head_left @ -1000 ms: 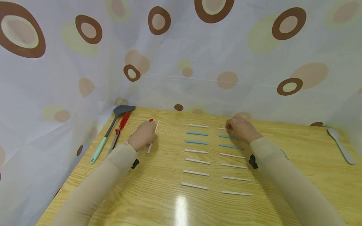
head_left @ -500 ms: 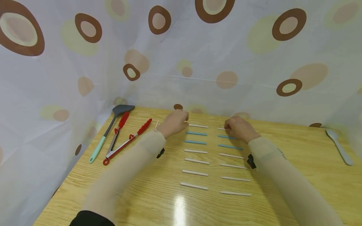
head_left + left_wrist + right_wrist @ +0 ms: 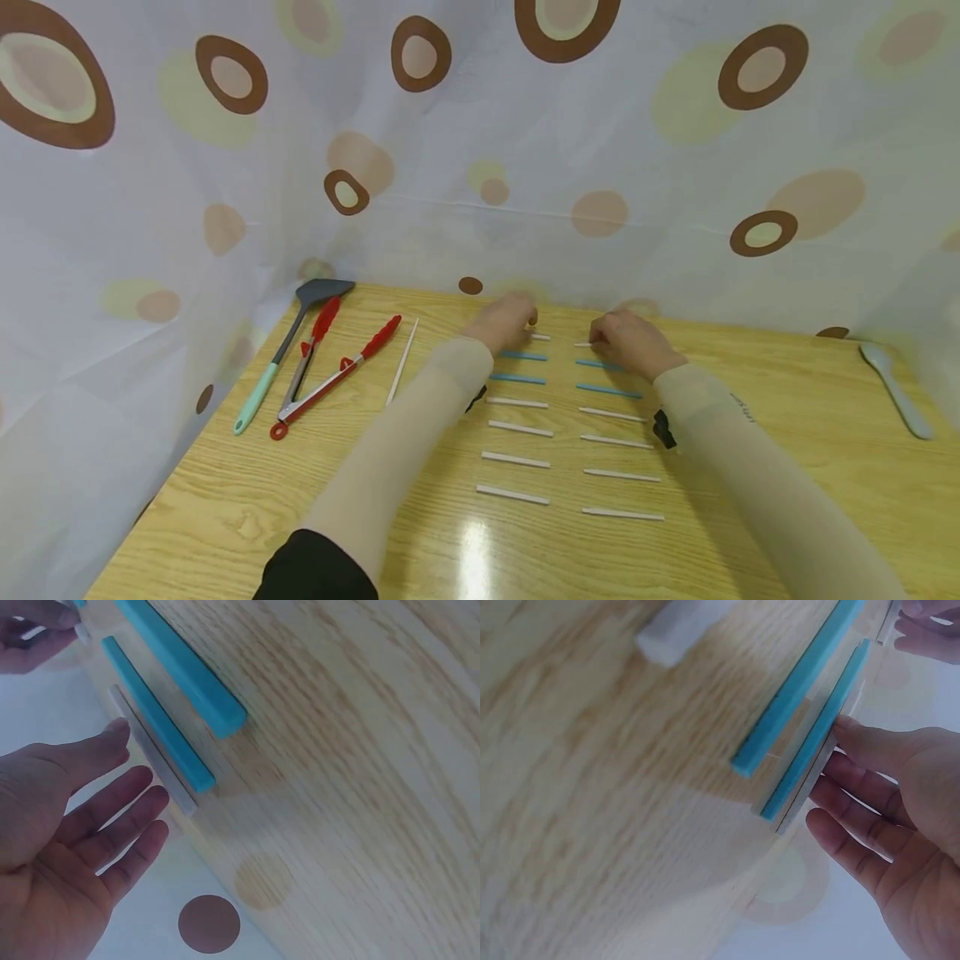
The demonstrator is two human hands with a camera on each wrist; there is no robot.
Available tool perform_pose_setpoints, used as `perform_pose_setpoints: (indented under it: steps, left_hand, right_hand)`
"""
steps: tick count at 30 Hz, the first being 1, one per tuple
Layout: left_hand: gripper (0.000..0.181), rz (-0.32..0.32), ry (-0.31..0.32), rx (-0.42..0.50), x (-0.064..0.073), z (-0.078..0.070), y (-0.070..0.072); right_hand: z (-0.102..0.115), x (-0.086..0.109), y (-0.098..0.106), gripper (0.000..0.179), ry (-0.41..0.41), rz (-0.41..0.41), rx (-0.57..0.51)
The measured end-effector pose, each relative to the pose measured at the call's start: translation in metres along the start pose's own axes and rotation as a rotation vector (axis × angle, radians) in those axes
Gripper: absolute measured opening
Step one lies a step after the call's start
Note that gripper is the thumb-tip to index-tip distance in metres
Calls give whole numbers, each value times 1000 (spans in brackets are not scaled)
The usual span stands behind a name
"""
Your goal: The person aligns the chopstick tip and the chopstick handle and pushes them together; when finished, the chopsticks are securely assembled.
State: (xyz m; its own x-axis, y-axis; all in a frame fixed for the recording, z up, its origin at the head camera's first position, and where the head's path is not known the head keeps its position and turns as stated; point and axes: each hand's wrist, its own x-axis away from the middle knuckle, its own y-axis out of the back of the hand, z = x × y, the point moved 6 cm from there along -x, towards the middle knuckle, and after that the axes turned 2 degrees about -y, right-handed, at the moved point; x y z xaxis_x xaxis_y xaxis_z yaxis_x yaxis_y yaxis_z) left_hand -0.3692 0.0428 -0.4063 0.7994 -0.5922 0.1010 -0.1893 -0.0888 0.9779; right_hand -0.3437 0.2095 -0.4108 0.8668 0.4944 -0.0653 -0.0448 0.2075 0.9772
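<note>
In the head view my left hand is at the far end of the left column of thin sticks. The left wrist view shows its thumb and relaxed fingers right at the edge of a slim white stick, beside a blue stick. My right hand is at the top of the right column. Its thumb and index finger pinch a white stick lying next to a blue stick. In the head view each hand covers part of its white stick.
Several more white sticks lie below in two columns on the wooden table. To the left are a lone white stick, red-tipped tongs and a spatula. A grey spoon lies far right. A patterned sheet hangs behind.
My left hand has let go of the lone white stick, leaving it beside the tongs, and moved right to the top of the left column. My right hand has stayed at its white stick.
</note>
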Motion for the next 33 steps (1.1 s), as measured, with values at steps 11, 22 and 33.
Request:
perform_pose_setpoints:
  steps: [11, 22, 33]
  left_hand:
    - [6, -39, 60, -59, -2, -3, -4]
    - [5, -72, 37, -109, -2, -7, -4]
    - [9, -47, 0, -97, 4, -5, -5]
  right_hand:
    - [4, 2, 0, 4, 7, -11, 36]
    - [0, 2, -2, 4, -2, -15, 65]
    - [-2, 6, -1, 8, 1, -10, 75]
